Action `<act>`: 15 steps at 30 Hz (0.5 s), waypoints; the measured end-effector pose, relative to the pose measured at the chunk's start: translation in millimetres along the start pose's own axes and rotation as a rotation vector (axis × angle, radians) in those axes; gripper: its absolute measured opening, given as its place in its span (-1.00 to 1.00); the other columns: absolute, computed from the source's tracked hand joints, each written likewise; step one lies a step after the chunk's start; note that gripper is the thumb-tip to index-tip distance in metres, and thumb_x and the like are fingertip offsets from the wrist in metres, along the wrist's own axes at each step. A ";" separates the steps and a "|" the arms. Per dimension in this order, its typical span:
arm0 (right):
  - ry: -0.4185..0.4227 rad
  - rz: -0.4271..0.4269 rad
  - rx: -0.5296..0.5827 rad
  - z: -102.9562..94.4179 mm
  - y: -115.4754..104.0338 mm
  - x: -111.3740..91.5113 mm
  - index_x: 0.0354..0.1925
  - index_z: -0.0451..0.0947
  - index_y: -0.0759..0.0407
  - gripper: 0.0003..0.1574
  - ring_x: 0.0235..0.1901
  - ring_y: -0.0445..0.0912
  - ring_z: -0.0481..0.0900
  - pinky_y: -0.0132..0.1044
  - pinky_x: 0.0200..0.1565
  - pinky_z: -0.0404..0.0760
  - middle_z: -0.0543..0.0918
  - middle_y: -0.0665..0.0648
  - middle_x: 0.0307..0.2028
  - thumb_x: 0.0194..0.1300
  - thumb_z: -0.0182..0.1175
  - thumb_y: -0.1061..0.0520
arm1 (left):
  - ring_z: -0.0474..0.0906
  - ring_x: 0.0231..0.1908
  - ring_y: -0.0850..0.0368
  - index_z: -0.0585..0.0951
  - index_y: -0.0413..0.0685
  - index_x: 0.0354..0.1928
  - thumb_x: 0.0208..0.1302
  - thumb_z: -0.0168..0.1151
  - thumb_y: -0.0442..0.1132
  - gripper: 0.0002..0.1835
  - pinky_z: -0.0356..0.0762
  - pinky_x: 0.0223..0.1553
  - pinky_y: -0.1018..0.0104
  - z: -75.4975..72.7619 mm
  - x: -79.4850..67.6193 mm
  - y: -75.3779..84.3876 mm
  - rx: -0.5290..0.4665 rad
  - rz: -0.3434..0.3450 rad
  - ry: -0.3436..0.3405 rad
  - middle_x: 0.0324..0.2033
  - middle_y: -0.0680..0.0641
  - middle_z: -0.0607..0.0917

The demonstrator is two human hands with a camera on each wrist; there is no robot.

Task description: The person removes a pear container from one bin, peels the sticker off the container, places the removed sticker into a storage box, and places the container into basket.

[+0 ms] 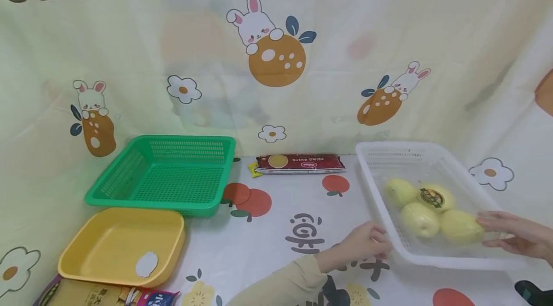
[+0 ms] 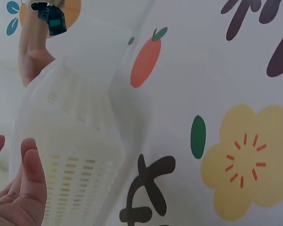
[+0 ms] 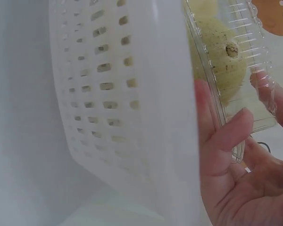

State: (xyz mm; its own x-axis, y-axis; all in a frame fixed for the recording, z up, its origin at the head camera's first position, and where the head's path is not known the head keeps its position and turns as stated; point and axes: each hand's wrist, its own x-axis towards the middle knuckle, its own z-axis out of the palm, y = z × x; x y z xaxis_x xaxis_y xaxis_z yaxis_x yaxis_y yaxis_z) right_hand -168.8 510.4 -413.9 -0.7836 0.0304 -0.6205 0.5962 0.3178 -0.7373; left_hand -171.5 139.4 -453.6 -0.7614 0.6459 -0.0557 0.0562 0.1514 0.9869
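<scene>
A clear plastic box of yellow-green fruit (image 1: 462, 227), with a dark round label on its top, lies tilted within the white basket (image 1: 445, 260). My right hand (image 1: 514, 234) holds the box at its right end. In the right wrist view, thumb and fingers (image 3: 240, 127) pinch the clear box (image 3: 226, 61) close to the basket's wall (image 3: 165, 117). At the basket's left rim is my left hand (image 1: 367, 241), fingers loosely bent. Thumb and finger (image 2: 34, 174) stand apart there in the left wrist view, beside the slotted wall (image 2: 80, 136); contact with the rim is unclear.
A green basket (image 1: 222, 162) stands at the back left, a yellow tub (image 1: 108, 239) in front of it. Snack packets (image 1: 108, 296) lie at the lower left edge. Against the back cloth rests a dark red biscuit packet (image 1: 319, 163) beside a small yellow packet (image 1: 254, 169).
</scene>
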 end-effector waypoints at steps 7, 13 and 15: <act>0.034 0.068 0.045 -0.5 -5.3 -5.8 0.19 -0.55 0.54 0.24 -0.33 0.07 0.57 -0.34 -0.28 0.51 0.48 0.01 -0.41 0.22 0.08 -0.16 | 0.56 -0.57 0.25 0.41 -0.20 -0.07 0.14 0.15 -0.37 -0.70 0.48 -0.47 0.47 -6.4 0.6 -6.7 -0.043 0.023 0.006 -0.45 0.04 0.63; 0.025 0.028 -0.010 -6.0 -9.9 -8.8 0.20 -0.55 0.52 0.21 -0.33 0.02 0.56 -0.39 -0.35 0.51 0.43 0.21 -0.27 0.23 0.08 -0.13 | 0.57 -0.54 0.18 0.40 -0.24 -0.06 0.15 0.13 -0.37 -0.70 0.51 -0.48 0.41 -16.1 -1.5 -8.5 -0.125 0.009 0.050 -0.38 0.02 0.59; 0.030 0.012 -0.050 -8.3 -11.9 -9.8 0.21 -0.55 0.51 0.20 -0.33 0.00 0.56 -0.41 -0.39 0.50 0.37 0.29 -0.20 0.24 0.06 -0.15 | 0.57 -0.51 0.17 0.37 -0.24 -0.01 0.16 0.14 -0.34 -0.66 0.52 -0.47 0.40 -21.2 -3.6 -8.6 -0.150 -0.002 0.073 -0.35 0.06 0.56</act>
State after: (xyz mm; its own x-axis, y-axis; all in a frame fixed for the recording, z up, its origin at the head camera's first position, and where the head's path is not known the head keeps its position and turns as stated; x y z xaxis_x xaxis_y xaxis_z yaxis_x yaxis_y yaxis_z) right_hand -169.7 514.2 -396.8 -0.7818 0.0627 -0.6204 0.5966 0.3645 -0.7150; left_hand -182.9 120.0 -458.6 -0.8066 0.5888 -0.0515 -0.0376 0.0359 0.9986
